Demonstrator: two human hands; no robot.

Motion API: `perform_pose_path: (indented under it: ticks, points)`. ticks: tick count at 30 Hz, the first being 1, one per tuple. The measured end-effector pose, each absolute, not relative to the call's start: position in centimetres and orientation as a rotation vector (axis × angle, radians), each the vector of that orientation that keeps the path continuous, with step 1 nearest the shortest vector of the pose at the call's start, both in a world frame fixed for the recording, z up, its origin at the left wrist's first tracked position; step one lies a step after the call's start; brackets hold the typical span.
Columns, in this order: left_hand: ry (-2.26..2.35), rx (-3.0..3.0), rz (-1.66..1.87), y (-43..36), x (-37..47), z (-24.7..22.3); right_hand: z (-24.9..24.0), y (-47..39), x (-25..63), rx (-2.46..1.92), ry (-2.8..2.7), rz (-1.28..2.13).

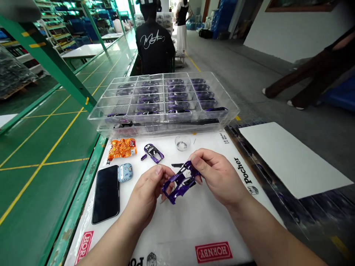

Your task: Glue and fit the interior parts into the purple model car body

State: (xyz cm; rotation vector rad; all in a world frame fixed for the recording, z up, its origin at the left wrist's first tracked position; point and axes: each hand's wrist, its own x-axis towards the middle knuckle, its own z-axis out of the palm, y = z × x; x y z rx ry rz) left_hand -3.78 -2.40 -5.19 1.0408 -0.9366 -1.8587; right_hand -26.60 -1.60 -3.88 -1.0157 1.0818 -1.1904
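A purple toy car body [180,181], an open shell with window gaps, is held tilted above the white work mat [194,221]. My left hand [148,192] pinches its lower left end. Fingers of my right hand [217,175] are closed on its upper right end. Just behind the shell lies a dark, thin tool or part [176,165], partly hidden. Farther back rest another purple car body [154,153] with a small purple piece [143,157] beside it, and a small clear cup [182,143] with tiny bits in it.
A clear compartment tray [163,117] full of purple car bodies stands at the back. On the left are a black phone [106,195], a blue patterned case [125,172] and an orange packet [122,148]. A white board [294,159] lies at right. A person [154,44] sits ahead.
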Motion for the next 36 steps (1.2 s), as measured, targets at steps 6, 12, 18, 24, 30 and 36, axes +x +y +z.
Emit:
perform_pose_path:
  ticks: [6, 12, 18, 24, 30, 36]
  points:
    - [-0.942, 0.872, -2.033, -2.3, -3.3, -5.8, -3.2, -1.7, -26.6, -1.043, 1.007, -1.144]
    - [-0.899, 0.822, -2.275, -2.0, -3.4, -5.5, -2.4, -1.6, -26.5, -1.018, 0.98, -1.112]
    - [-0.772, 0.791, -2.4, -2.1, -3.9, -5.3, -2.7, -1.7, -26.7, -1.036, 1.04, -1.148]
    - [-0.718, 0.833, -2.414, -2.3, -4.0, -5.8, -3.1, -2.4, -27.2, -1.19, 1.202, -1.129]
    - [-0.69, 1.0, -2.216, -2.7, -4.5, -5.9, -4.9, -4.5, -30.5, -1.315, 1.69, -1.117]
    - [-0.743, 1.106, -2.061, -3.1, -4.4, -6.1, -6.9, -7.0, -33.2, -1.356, 1.994, -0.888]
